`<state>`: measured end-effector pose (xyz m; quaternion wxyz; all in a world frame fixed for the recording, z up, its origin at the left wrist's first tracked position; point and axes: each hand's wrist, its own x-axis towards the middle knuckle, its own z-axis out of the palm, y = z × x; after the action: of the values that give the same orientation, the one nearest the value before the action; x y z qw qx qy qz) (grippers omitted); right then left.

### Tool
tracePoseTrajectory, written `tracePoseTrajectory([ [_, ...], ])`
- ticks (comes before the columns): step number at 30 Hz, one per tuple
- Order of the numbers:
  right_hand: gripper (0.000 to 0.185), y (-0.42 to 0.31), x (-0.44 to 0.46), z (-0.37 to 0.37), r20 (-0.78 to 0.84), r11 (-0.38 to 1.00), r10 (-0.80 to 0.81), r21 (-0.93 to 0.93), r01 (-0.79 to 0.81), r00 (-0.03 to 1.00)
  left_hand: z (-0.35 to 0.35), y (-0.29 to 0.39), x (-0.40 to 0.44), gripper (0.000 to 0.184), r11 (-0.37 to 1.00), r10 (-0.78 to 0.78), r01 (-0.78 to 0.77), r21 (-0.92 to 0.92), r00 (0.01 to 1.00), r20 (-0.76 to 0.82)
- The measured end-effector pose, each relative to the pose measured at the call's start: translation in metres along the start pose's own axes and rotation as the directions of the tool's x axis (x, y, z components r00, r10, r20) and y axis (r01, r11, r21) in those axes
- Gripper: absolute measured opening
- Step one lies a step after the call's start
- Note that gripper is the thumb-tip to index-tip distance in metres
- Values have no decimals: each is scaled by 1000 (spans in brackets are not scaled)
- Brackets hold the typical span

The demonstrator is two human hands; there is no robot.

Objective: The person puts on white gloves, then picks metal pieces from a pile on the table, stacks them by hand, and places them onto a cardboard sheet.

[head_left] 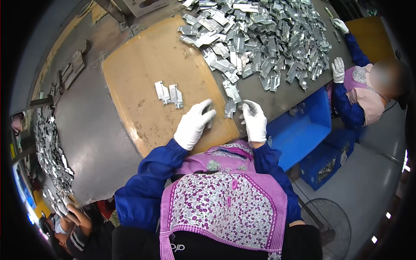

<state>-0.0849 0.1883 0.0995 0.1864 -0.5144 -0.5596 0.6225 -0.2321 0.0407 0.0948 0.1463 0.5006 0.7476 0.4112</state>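
Observation:
My left hand (193,125), in a white glove, hovers over the near edge of the tan board (143,52). Its fingers are apart and bent, with nothing visible between them. Two flat silver metal parts (169,94) with ridged ends lie side by side on the board, just beyond that hand. My right hand (254,121), also gloved, is at the board's right edge with fingers loosely curved and parted. Beside its fingertips rests a loose metal part (230,108), at the end of a trail from the big pile. The undersides of both hands are hidden.
A large heap of metal parts (264,39) covers the back right of the table. A blue bin (299,138) stands right of my right hand. A co-worker (359,91) sits at the far right; another person (71,225) works at lower left near more parts (52,151).

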Motion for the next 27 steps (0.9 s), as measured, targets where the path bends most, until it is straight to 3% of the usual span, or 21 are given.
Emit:
tracePoseTrajectory([
  [2,28,1,3,3,-23,996,-37,-87,35,999,8,-3,-15,45,915,-293,284,-285,956,13],
  [3,29,5,6,5,-42,987,-70,-149,63,997,5,6,-9,43,510,-660,626,-590,725,198],
  [5,33,9,11,6,-69,974,-92,-212,75,993,4,1,-18,39,897,-395,362,-254,914,-92],
  [6,33,3,10,8,-74,969,-76,-239,56,994,5,-3,-24,38,980,-199,197,-32,963,-180],
  [7,34,-8,7,11,-78,963,-61,-268,38,995,9,-6,-21,48,982,-191,184,-52,947,-259],
  [10,42,-18,8,16,-51,906,-114,-414,83,992,0,18,-16,54,867,-488,497,29,861,-144],
  [11,43,-18,10,19,-33,877,-159,-463,126,987,-4,24,-15,59,884,-399,420,207,907,-137],
  [13,46,-14,18,23,-9,812,-169,-568,134,986,-2,28,-10,59,856,-469,479,194,878,-96],
  [16,43,0,33,24,3,825,-163,-549,138,987,-1,24,0,49,830,-534,533,162,845,-46],
  [17,37,5,34,24,-11,867,-207,-466,178,978,-4,24,3,47,813,-565,559,163,825,-10],
  [21,24,-33,16,23,3,862,-251,-454,225,968,-8,26,8,43,762,-645,627,164,758,100],
  [22,22,-29,17,18,24,916,-209,-344,205,978,-8,26,7,42,764,-640,623,167,764,81],
  [24,20,-41,11,4,179,926,-217,-273,260,960,-6,29,5,41,772,-626,611,173,778,45],
  [26,18,-67,2,-11,396,961,78,-274,37,915,-1,34,0,39,811,-548,534,237,836,-7],
  [27,17,-69,2,-16,473,944,71,-316,94,878,2,35,-3,37,825,-508,496,269,861,-29],
])
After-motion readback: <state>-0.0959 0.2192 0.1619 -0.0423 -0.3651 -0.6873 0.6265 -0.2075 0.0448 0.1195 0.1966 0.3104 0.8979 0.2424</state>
